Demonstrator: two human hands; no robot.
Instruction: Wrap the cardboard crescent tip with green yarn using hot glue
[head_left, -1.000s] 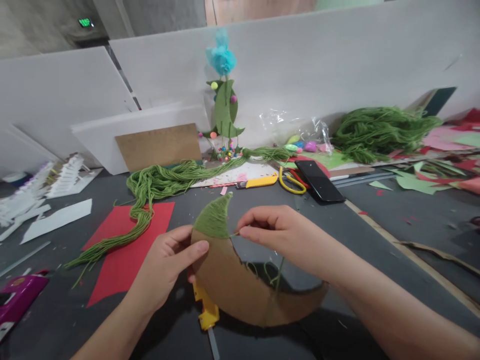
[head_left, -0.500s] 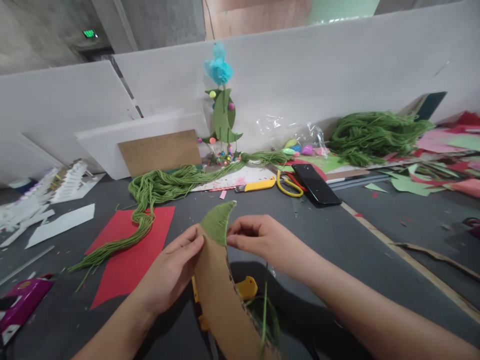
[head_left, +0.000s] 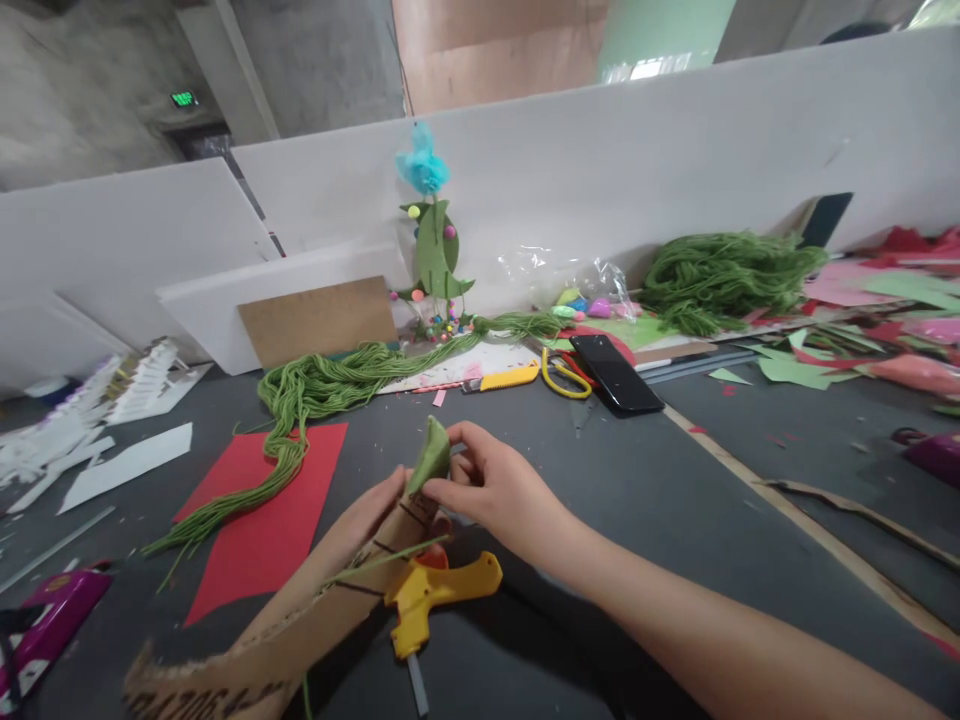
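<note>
A curved cardboard piece [head_left: 300, 640] slants from the lower left up to the middle, its printed side and ragged edge showing. Green yarn covers its pointed tip [head_left: 430, 455], and a loose green strand [head_left: 390, 560] crosses the cardboard. My left hand [head_left: 375, 512] grips the piece from behind, close to the tip; most of its fingers are hidden. With thumb and fingers closed, my right hand [head_left: 499, 490] pinches the green tip from the right side. Just below the hands lies a yellow glue gun [head_left: 427, 595] with a glue stick poking out, partly covered by the cardboard.
Green yarn [head_left: 322, 385] trails onto red paper [head_left: 270, 520] at left. A yellow cutter [head_left: 510, 377], scissors [head_left: 564, 375] and a phone [head_left: 615, 373] lie further back. Behind stands a green decorated model [head_left: 435, 250]. A purple tool [head_left: 60, 620] sits lower left.
The cardboard piece has turned, its lower end swinging left and its printed side now showing. More of the glue gun is uncovered. My right hand has moved slightly left along with the tip.
</note>
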